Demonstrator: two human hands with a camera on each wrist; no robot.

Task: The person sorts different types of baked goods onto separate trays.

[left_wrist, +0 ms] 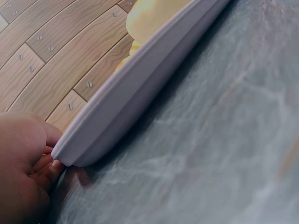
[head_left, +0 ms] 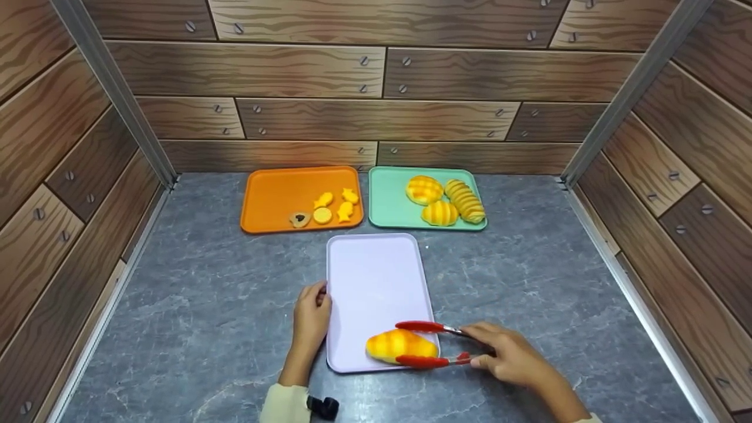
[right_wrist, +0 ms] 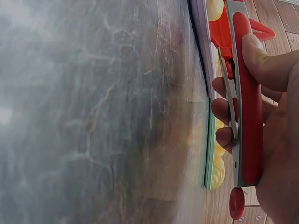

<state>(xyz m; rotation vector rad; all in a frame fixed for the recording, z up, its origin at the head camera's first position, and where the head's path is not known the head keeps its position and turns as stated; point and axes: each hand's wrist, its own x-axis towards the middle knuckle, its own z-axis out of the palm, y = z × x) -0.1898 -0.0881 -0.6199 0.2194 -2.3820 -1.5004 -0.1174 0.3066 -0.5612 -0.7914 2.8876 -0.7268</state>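
Note:
My right hand (head_left: 508,355) grips a pair of red-tipped tongs (right_wrist: 248,102), fingers and thumb curled round its handles. The tong arms stand apart on either side of a yellow-orange toy bread (head_left: 390,345), which lies near the close end of a lilac tray (head_left: 373,276). One red tip overlaps the bread's near side in the head view; the other is just beyond its far side. My left hand (head_left: 311,314) is at the tray's left edge, thumb and fingers holding the rim (left_wrist: 77,151).
Behind the lilac tray, an orange tray (head_left: 270,200) holds several small yellow fish-shaped and round pieces. A green tray (head_left: 388,200) beside it holds three toy breads (head_left: 439,214). Wood-patterned panels (head_left: 305,70) enclose the grey marbled tabletop (head_left: 529,258) at the back and sides.

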